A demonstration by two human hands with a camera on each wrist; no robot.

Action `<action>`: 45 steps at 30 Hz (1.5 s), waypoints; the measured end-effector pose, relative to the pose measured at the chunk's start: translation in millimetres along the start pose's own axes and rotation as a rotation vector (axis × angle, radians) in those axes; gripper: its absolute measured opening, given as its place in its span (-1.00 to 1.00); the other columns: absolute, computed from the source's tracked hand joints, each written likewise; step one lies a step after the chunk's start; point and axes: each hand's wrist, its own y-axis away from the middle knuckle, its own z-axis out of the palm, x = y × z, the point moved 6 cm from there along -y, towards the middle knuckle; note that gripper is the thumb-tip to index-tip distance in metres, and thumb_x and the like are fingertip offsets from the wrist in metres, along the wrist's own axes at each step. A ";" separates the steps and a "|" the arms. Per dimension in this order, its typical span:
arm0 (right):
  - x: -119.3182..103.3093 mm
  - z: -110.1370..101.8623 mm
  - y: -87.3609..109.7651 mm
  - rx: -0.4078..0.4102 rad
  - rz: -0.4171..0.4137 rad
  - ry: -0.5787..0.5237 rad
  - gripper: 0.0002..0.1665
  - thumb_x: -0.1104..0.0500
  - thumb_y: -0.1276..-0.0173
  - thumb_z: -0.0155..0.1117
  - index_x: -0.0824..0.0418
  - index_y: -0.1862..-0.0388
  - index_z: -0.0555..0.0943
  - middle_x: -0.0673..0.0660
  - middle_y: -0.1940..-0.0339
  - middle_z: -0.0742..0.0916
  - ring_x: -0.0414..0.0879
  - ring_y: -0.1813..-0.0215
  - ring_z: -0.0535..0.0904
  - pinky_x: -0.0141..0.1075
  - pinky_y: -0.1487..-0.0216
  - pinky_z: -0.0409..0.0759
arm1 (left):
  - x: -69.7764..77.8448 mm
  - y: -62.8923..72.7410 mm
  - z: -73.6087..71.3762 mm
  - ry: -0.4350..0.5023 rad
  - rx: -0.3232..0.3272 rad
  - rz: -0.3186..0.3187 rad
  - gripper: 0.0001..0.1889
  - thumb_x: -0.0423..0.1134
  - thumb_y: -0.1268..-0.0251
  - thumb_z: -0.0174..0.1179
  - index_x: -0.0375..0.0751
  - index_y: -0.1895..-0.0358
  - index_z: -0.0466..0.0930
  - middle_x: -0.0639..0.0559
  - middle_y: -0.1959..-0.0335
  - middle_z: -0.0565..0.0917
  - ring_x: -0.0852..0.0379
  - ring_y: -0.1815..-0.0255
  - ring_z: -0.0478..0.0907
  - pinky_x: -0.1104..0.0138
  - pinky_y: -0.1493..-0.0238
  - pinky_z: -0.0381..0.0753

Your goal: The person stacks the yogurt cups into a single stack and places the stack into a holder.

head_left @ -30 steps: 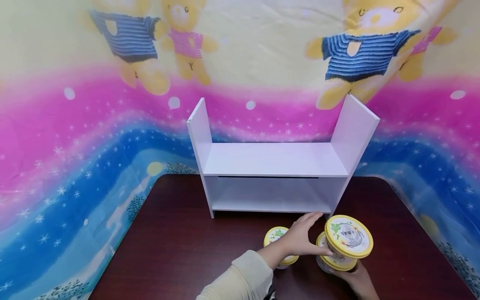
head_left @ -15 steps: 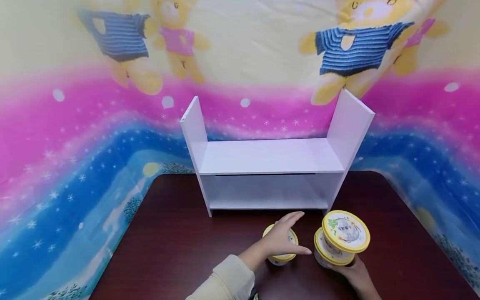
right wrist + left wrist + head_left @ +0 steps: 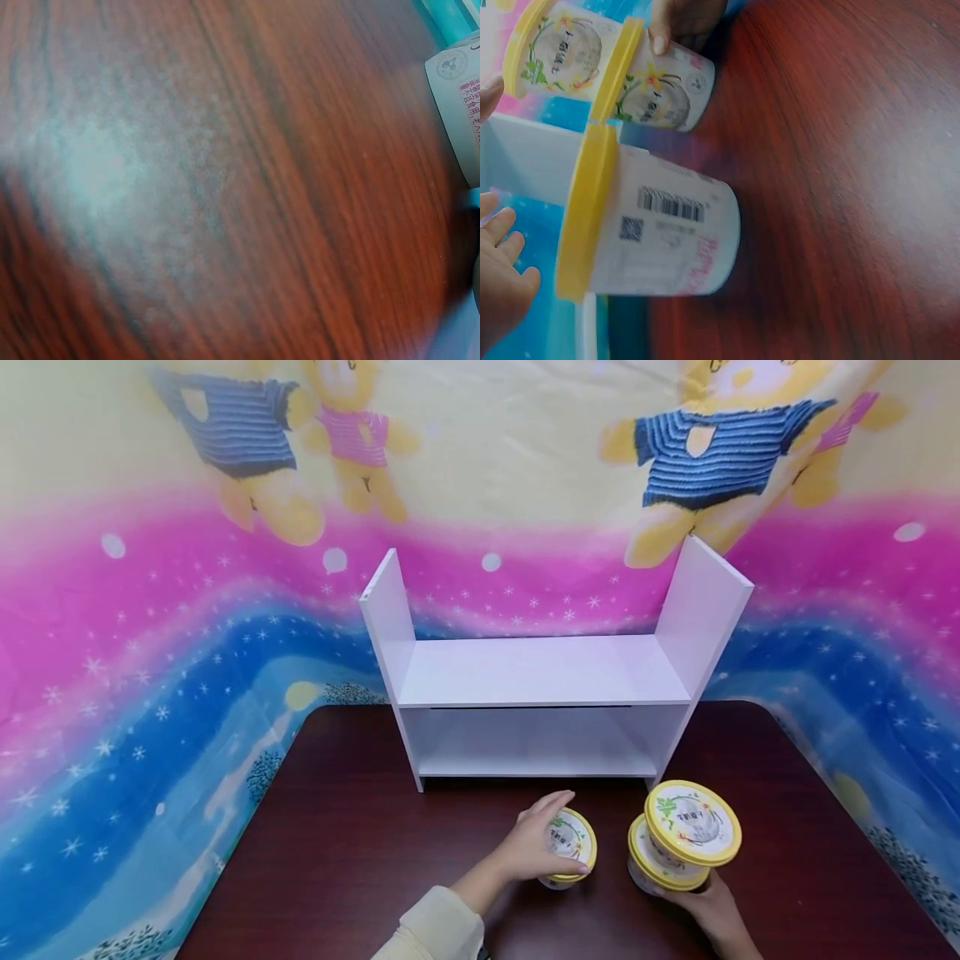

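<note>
A round white paper tub with a yellow lid (image 3: 576,835) stands on the table before the shelf. My left hand (image 3: 534,845) hovers over its left side, thumb and fingers spread wide. In the left wrist view those fingers (image 3: 506,240) are apart from the tub (image 3: 667,225), whose barcode shows. To the right, two matching tubs are stacked: the upper tub (image 3: 693,822) sits on the lower tub (image 3: 643,875), shifted to the right in the head view. My right hand (image 3: 718,910) grips the lower tub around its side; most of its fingers are hidden behind it.
A white two-tier shelf (image 3: 543,672) with tall side panels stands at the back of the dark red-brown table (image 3: 337,852). Behind it hangs a cloth backdrop (image 3: 480,485) printed with bears. The right wrist view shows mostly tabletop (image 3: 225,195).
My left hand has moved left, away from the stacked tubs and over to the single tub, uncovering more of its lid. My right hand stays at the stack. The head view shifted slightly.
</note>
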 end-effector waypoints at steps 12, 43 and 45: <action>3.4 -0.1 -0.3 -0.007 0.042 0.016 0.02 -0.01 0.12 0.41 0.29 -0.23 0.08 0.26 -0.15 0.34 -0.34 0.10 0.30 -0.37 0.10 0.27 | -22.7 9.9 -1.9 -0.017 0.028 -0.012 -0.04 0.02 0.31 0.38 -0.08 -0.29 0.10 0.06 -0.26 0.14 0.15 -0.23 0.08 0.04 -0.11 0.05; 4.8 -0.5 -0.4 -0.009 0.052 0.017 0.02 0.00 0.12 0.41 0.30 -0.23 0.08 0.28 -0.15 0.35 -0.33 0.10 0.31 -0.40 0.13 0.29 | -51.6 18.1 14.3 0.114 0.030 -0.087 0.11 -0.03 0.44 0.46 -0.11 -0.33 -0.03 -0.01 -0.25 0.13 0.06 -0.20 0.12 0.15 -0.11 0.17; 4.8 -0.7 -0.1 -0.011 0.053 0.017 0.03 0.00 0.12 0.41 0.30 -0.23 0.07 0.28 -0.15 0.34 -0.31 0.09 0.30 -0.39 0.12 0.29 | -50.9 18.3 13.7 0.122 0.041 -0.085 0.10 -0.04 0.45 0.46 -0.11 -0.32 -0.01 -0.01 -0.24 0.15 0.07 -0.20 0.13 0.16 -0.11 0.17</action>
